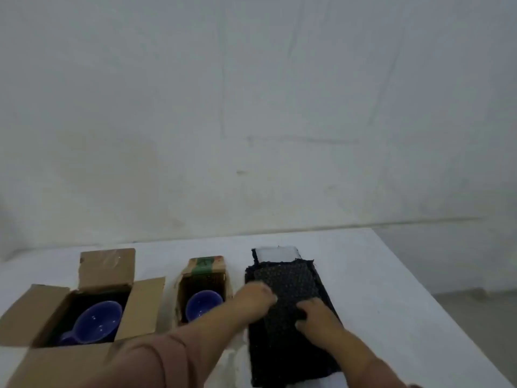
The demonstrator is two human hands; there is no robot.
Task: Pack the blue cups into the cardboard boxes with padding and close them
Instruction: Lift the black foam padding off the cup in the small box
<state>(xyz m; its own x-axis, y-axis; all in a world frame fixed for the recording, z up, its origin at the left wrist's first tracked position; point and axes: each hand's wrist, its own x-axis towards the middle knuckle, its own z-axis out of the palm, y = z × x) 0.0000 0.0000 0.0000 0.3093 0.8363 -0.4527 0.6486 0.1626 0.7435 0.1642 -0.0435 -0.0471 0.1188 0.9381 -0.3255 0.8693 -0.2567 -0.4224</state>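
**A:** What do you see of the room from your screen?

**B:** I see a white table [377, 275] against a pale, marked wall [251, 107]. A bit of grey floor [475, 317] shows past the table on the right.

**A:** Where are the cups?

**B:** There are 2, each in its own box. The big box [145, 303] is on the left with all its flaps open. The first cup [98, 320] sits inside it, mouth up, with its handle pointing toward me and to the left. The small box [207, 267] stands in the middle of the table. The second cup [201, 305] is in it, mouth up too. I cannot see that cup's handle.

**A:** And the padding?

**B:** The black padding [288, 284] lies flat, just right of the small box. Its long side runs from me toward the wall. Some white foam [277, 254] peeks out at its far end.

**A:** What are the hands doing?

**B:** The left hand [256, 299] reaches across in front of the small box. Its fingers are curled tight on the left edge of the top black sheet. The right hand [316, 317] is on the padding with bent fingers. It is too blurry, so I cannot tell if it has hold of anything.
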